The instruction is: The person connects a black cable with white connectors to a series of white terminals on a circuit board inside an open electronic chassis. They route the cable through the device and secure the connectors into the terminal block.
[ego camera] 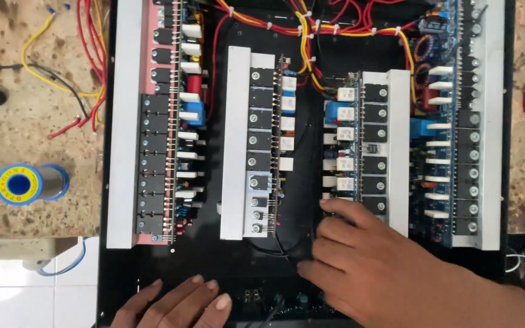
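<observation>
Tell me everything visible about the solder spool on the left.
The solder spool lies on its side on the speckled workbench, left of the black chassis. Its blue flange with a yellow ring label faces the camera, and grey wire is wound on the core behind. Nothing touches it but the bench, and both hands are away from it.

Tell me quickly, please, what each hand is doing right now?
Left hand: open, fingers flat on the black chassis, holding nothing.
Right hand: fingers curled by a black wire; whether it grips anything cannot be told.
</observation>
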